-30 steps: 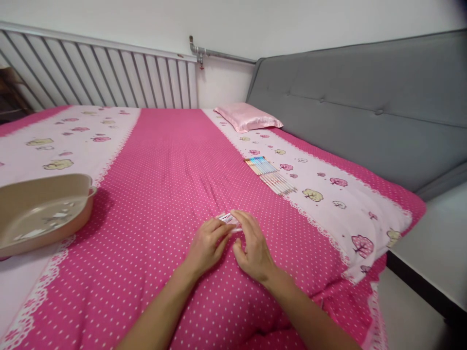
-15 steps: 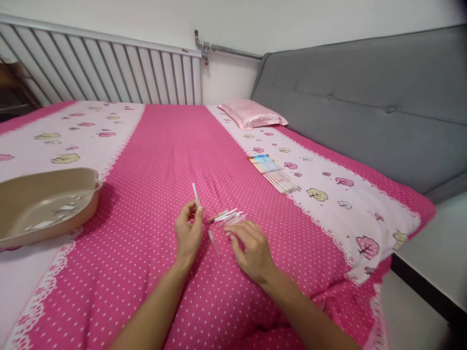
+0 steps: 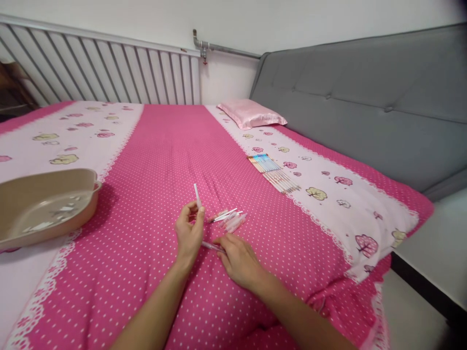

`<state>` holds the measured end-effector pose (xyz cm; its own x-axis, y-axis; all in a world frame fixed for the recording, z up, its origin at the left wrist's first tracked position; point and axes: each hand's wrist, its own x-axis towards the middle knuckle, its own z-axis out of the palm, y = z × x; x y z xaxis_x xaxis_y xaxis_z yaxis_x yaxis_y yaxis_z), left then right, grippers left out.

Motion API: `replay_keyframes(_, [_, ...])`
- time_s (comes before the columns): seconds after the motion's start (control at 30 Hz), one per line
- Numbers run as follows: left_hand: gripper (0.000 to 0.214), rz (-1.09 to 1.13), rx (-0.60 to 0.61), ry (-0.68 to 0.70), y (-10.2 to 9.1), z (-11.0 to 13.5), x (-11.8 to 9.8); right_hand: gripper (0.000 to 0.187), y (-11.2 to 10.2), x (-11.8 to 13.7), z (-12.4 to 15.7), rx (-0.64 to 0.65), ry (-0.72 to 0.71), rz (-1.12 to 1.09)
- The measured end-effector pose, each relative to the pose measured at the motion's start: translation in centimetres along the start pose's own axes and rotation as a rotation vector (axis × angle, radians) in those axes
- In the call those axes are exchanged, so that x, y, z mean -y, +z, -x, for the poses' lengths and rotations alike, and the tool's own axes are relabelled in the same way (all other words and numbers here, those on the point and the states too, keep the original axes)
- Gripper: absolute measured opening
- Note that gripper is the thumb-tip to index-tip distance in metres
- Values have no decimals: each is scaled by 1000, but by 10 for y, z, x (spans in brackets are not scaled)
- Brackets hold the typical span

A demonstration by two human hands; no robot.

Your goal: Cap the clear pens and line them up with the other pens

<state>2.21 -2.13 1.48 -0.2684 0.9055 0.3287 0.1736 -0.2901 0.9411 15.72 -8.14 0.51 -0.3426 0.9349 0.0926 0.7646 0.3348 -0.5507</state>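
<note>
My left hand (image 3: 189, 231) is closed on a slim white, pen-like stick (image 3: 197, 193), held tilted with its top end pointing up and away. Close to the bed, my right hand (image 3: 239, 257) pinches the near end of a thin clear tube (image 3: 212, 247), which looks like a pen barrel; its far end reaches toward my left wrist. Just beyond the right hand lies a small loose pile of pen parts (image 3: 231, 221), white and pinkish clear, on the dotted pink bedsheet (image 3: 153, 204). What each piece is, I cannot make out.
A neat row of thin pens (image 3: 273, 172) lies farther right. On the left stands a beige basin (image 3: 91, 194) with small white pieces inside. A pink pillow (image 3: 251, 114) rests near the grey headboard (image 3: 346, 87). Behind the bed are a white radiator (image 3: 146, 73) and a pipe (image 3: 229, 49).
My right hand has moved from the pile toward me and taken hold of the clear tube, which now lies more crosswise. The left hand keeps the white stick almost in place.
</note>
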Motion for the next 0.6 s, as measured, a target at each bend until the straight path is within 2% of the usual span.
replay_keyframes(0.17, [24,-21,17,-16,0,1,-2,21,-15,-7,1,-52,45,-78])
replay_keyframes(0.33, [23,-16,77,-42,3,3,-3,20,-34,-24,-3,-283,124,-327])
replay_keyframes(0.43, [24,-50,178,-48,5,4,-2,18,-35,-37,-4,-408,262,-495])
replay_keyframes(0.6, [27,-102,370,-45,8,8,-1,31,-29,-48,-4,-533,455,-700])
